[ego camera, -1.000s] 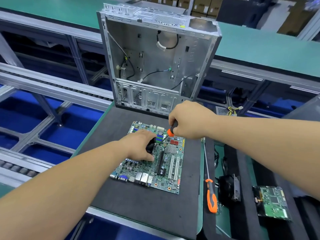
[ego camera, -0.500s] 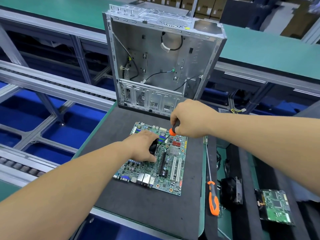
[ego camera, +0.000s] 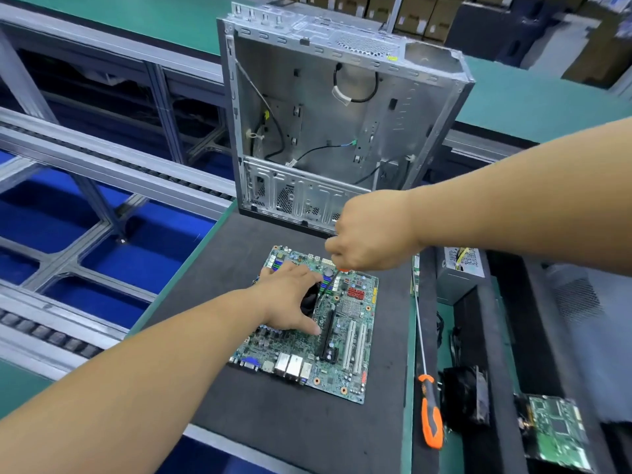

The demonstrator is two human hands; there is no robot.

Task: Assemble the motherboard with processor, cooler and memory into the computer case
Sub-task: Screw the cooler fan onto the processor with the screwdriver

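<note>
A green motherboard (ego camera: 345, 333) lies flat on the dark foam mat (ego camera: 273, 422). My left hand (ego camera: 290, 299) rests over the black cooler (ego camera: 309, 301) on the board, fingers spread round it and thumb pressed on the board. My right hand (ego camera: 371, 234) grips a screwdriver (ego camera: 328, 283) from above; only a bit of its orange handle and its thin shaft show, tip down beside the cooler. The open metal computer case (ego camera: 342, 114) stands upright behind the board, with loose cables inside.
A second long screwdriver with an orange handle (ego camera: 431, 419) lies along the mat's right edge. Right of it sit a black fan (ego camera: 466, 395), a small green circuit board (ego camera: 554, 436) and a power supply (ego camera: 461, 268). A conveyor frame runs on the left.
My right hand has lifted slightly and now hides most of the orange handle. My left hand stays on the cooler. The view has shifted a little.
</note>
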